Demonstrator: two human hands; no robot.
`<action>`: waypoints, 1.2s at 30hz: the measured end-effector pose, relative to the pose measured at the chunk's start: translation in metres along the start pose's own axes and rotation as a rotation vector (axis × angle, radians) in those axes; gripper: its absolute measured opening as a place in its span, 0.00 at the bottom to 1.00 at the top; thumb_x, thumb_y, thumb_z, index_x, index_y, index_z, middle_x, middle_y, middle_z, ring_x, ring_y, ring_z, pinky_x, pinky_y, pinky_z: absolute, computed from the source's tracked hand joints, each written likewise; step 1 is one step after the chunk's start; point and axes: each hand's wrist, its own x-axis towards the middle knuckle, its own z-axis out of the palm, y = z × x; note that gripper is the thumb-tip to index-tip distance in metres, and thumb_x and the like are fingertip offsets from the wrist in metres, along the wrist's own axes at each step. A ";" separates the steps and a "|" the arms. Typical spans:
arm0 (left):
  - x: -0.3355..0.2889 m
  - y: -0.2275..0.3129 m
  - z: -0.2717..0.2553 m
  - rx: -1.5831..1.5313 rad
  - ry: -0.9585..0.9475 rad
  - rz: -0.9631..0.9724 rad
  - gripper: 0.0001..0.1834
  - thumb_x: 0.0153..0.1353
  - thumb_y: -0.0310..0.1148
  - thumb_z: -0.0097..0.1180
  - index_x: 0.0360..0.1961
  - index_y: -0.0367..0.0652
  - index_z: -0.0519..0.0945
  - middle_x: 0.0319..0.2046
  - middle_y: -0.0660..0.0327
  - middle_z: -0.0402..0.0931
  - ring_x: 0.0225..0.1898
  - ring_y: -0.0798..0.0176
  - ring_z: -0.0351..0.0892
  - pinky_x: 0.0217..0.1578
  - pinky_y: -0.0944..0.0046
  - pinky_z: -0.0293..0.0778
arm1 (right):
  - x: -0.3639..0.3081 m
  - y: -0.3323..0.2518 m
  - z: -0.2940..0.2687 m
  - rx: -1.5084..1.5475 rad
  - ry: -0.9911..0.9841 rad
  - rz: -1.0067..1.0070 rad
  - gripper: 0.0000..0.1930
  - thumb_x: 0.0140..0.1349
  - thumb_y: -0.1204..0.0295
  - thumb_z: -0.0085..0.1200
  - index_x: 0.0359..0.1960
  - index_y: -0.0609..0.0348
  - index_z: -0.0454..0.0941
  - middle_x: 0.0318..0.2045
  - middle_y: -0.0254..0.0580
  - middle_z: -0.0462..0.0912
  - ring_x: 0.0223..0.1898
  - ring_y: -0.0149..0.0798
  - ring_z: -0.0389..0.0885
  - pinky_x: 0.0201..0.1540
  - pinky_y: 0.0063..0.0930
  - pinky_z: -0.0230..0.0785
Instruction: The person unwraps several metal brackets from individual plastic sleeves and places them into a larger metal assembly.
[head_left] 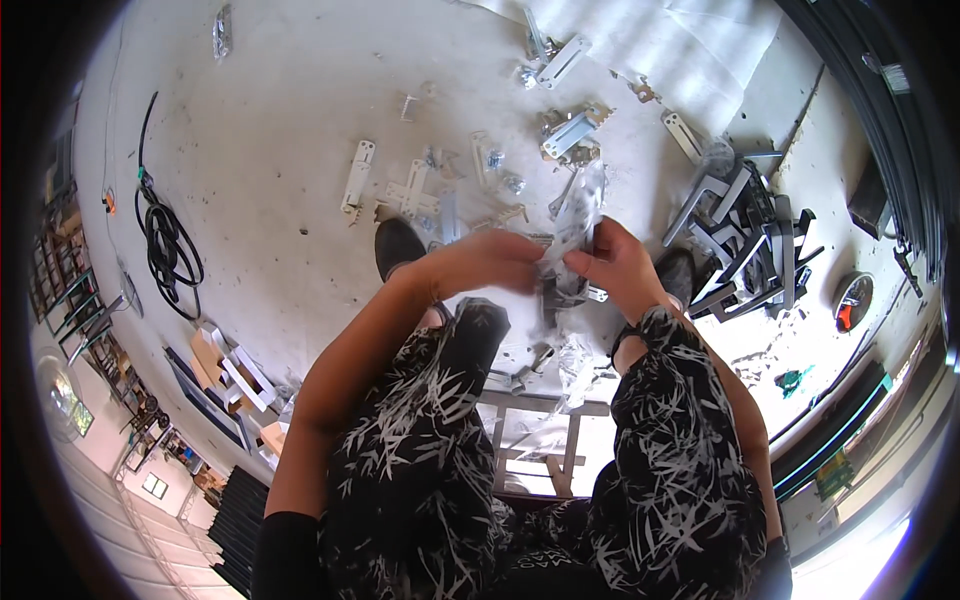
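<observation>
Between my knees, my right hand grips a clear plastic bag, thumb pressed on its near side. Metal shows at the bag's lower part, but its shape is blurred. My left hand reaches in from the other side, fingertips at the bag. Motion smears those fingers, so I cannot tell whether they grip it. On the floor beyond lie a long white slotted bracket, a cross-shaped pair of white brackets, and another pale bracket with a toothed end. A small bag of hardware lies close by.
Black and silver metal frames are heaped right of my right shoe. A coiled black hose lies far left. My left shoe stands beside the brackets. Between my legs is a wooden frame. Long dark bars line the right.
</observation>
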 end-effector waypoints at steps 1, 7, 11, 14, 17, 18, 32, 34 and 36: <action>0.000 0.002 0.001 0.002 -0.002 -0.001 0.27 0.54 0.26 0.56 0.57 0.35 0.66 0.47 0.59 0.73 0.49 0.65 0.72 0.49 0.65 0.69 | -0.001 0.001 0.001 -0.105 0.003 -0.007 0.22 0.54 0.69 0.60 0.47 0.68 0.70 0.39 0.43 0.79 0.40 0.33 0.75 0.44 0.27 0.68; 0.007 0.019 0.035 0.362 0.620 0.427 0.33 0.54 0.30 0.60 0.59 0.38 0.61 0.46 0.56 0.71 0.48 0.63 0.72 0.49 0.63 0.70 | -0.007 -0.004 0.017 -0.411 0.096 -0.086 0.18 0.51 0.64 0.62 0.34 0.66 0.72 0.26 0.46 0.77 0.28 0.37 0.75 0.33 0.31 0.67; 0.018 0.017 0.032 0.186 0.743 0.410 0.17 0.60 0.31 0.55 0.48 0.36 0.71 0.33 0.61 0.74 0.34 0.72 0.75 0.34 0.71 0.74 | -0.009 -0.006 0.018 -0.430 0.085 -0.116 0.20 0.49 0.62 0.63 0.31 0.66 0.71 0.24 0.47 0.77 0.25 0.39 0.73 0.31 0.33 0.65; 0.010 0.019 0.028 0.099 0.824 0.475 0.12 0.64 0.33 0.50 0.42 0.35 0.75 0.27 0.65 0.73 0.29 0.75 0.74 0.31 0.73 0.74 | -0.010 -0.016 0.019 -0.447 0.063 -0.058 0.16 0.49 0.69 0.63 0.33 0.67 0.72 0.26 0.40 0.77 0.28 0.31 0.70 0.34 0.27 0.65; 0.009 0.005 0.020 -0.171 0.818 0.515 0.13 0.66 0.35 0.49 0.42 0.35 0.76 0.29 0.66 0.75 0.30 0.74 0.76 0.35 0.72 0.75 | -0.008 -0.015 0.014 -0.444 0.037 -0.089 0.16 0.49 0.69 0.63 0.35 0.66 0.72 0.27 0.41 0.77 0.29 0.32 0.71 0.35 0.27 0.66; 0.006 0.003 0.021 -0.286 0.780 0.522 0.13 0.65 0.35 0.49 0.42 0.36 0.77 0.30 0.66 0.76 0.32 0.74 0.76 0.37 0.72 0.75 | -0.007 -0.013 0.012 -0.433 0.026 -0.112 0.17 0.50 0.69 0.63 0.36 0.67 0.73 0.27 0.41 0.77 0.29 0.32 0.72 0.36 0.27 0.66; 0.007 -0.007 0.026 -0.108 0.542 0.535 0.07 0.60 0.28 0.55 0.39 0.39 0.77 0.35 0.69 0.74 0.37 0.79 0.69 0.38 0.77 0.65 | 0.004 0.036 0.012 -0.598 -0.127 0.066 0.20 0.51 0.70 0.63 0.44 0.64 0.73 0.35 0.43 0.78 0.39 0.34 0.77 0.45 0.28 0.69; 0.007 -0.008 0.029 -0.156 0.539 0.538 0.04 0.62 0.27 0.53 0.36 0.40 0.76 0.33 0.69 0.74 0.37 0.78 0.69 0.38 0.77 0.66 | 0.004 0.041 0.011 -0.572 -0.122 0.037 0.20 0.52 0.70 0.62 0.44 0.64 0.72 0.36 0.43 0.78 0.40 0.34 0.77 0.47 0.29 0.69; 0.005 -0.008 0.032 -0.152 0.524 0.556 0.03 0.62 0.26 0.53 0.36 0.40 0.76 0.33 0.69 0.74 0.37 0.78 0.70 0.39 0.76 0.66 | 0.000 0.035 0.010 -0.452 -0.155 -0.075 0.21 0.52 0.64 0.61 0.43 0.64 0.73 0.37 0.50 0.77 0.42 0.44 0.78 0.47 0.32 0.69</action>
